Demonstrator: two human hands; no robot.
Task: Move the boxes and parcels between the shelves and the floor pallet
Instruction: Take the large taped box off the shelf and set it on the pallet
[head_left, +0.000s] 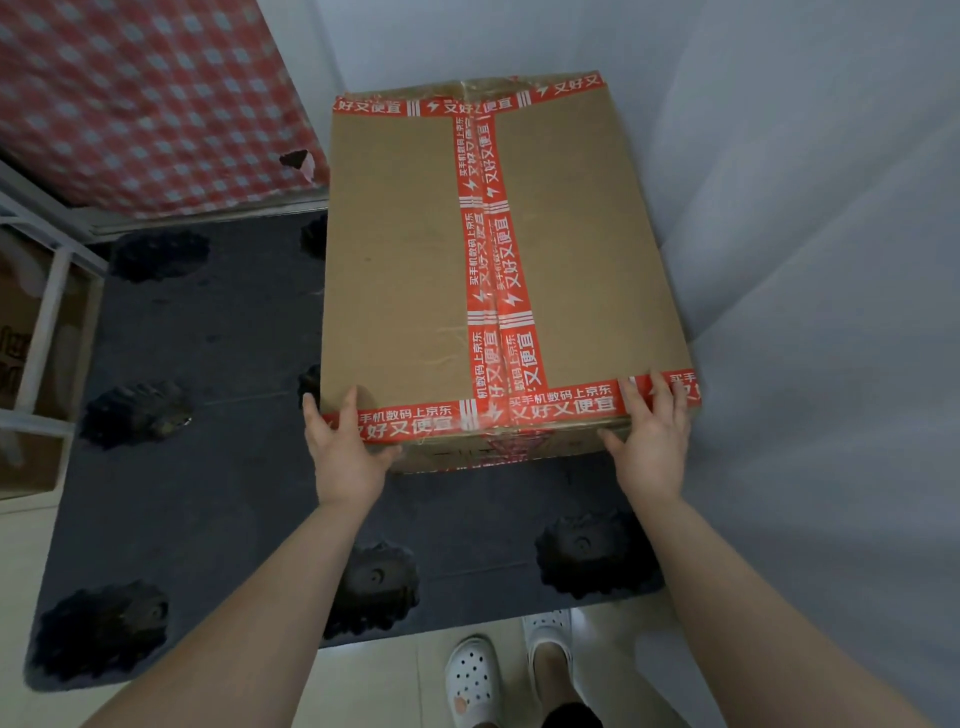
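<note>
A large brown cardboard box (405, 249) sealed with red printed tape sits over the far right part of the dark floor pallet (218, 467), close to the white wall. My left hand (345, 449) grips the box's near left corner, thumb on the front face and fingers on top. My right hand (652, 436) grips the near right corner the same way. Whether the box rests fully on the pallet or is slightly lifted, I cannot tell.
A white metal shelf frame (41, 322) with a brown box inside stands at the left. A red checked cloth (140, 93) hangs at the upper left. A white draped wall (805, 260) closes the right side. My feet in white clogs (498, 670) stand on pale tiles.
</note>
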